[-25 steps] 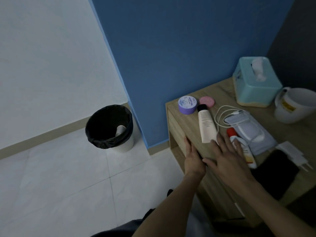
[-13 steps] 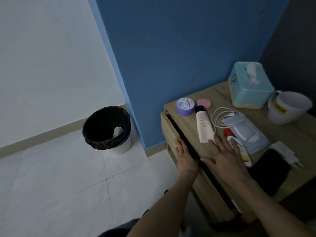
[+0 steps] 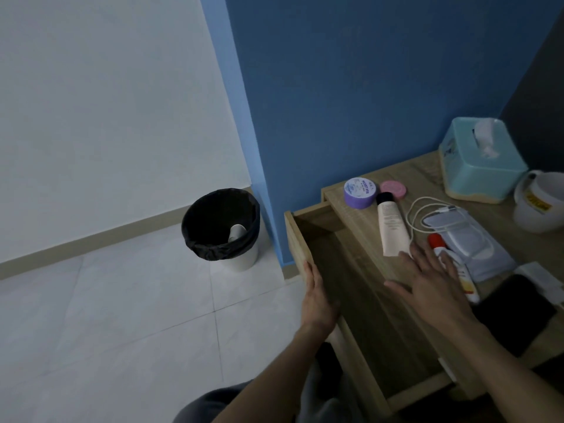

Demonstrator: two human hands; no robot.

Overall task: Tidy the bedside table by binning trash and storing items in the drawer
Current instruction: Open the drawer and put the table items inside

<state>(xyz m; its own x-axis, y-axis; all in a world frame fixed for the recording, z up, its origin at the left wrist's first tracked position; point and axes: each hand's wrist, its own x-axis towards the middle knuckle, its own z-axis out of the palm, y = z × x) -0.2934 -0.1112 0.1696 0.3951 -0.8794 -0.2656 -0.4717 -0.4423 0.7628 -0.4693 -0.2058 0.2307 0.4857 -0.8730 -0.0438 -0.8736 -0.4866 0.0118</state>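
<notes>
the drawer stands open and looks bare inside. the left hand grips its front panel, fingers curled over the rim. the right hand lies flat with fingers spread on the bedside table, just past the drawer. the cream tube lies just beyond its fingertips, long axis pointing away from the drawer, so the right hand is nearer.

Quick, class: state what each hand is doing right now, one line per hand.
Left hand: gripping the front panel of the open drawer.
Right hand: open, fingers spread, holding nothing, over the bedside table edge.
</notes>
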